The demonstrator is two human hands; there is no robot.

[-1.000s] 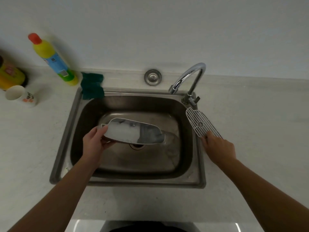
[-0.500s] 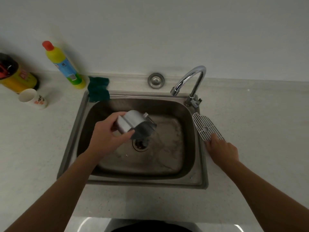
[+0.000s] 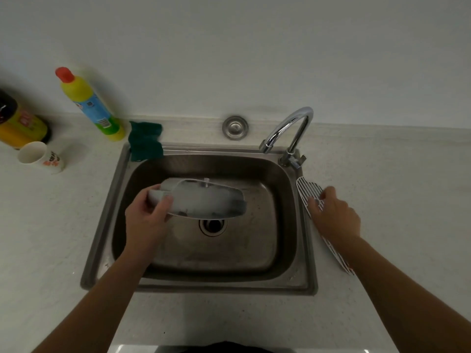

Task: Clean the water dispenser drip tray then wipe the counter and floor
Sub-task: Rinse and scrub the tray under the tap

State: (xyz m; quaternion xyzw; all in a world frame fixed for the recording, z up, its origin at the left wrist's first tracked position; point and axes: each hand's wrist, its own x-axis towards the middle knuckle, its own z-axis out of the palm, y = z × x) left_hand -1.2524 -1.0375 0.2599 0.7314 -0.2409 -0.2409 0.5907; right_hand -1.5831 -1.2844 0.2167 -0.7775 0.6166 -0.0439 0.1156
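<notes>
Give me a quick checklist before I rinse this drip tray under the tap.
1. Left hand grips the drip tray by one end: ok.
2. Tray held over the sink basin: ok.
3. Tray under the faucet spout: not ok, it sits left of it.
4. Water running: cannot tell, no stream is visible.
5. Grille out of the basin, under the right hand on the sink edge: ok.
6. Drain unblocked: ok.

No lettering can be read anywhere. The yellow bottle (image 3: 88,103) at the counter's back left edge bears a blue label with a barcode; the white cup (image 3: 40,157) by the left edge shows blurred orange print.
</notes>
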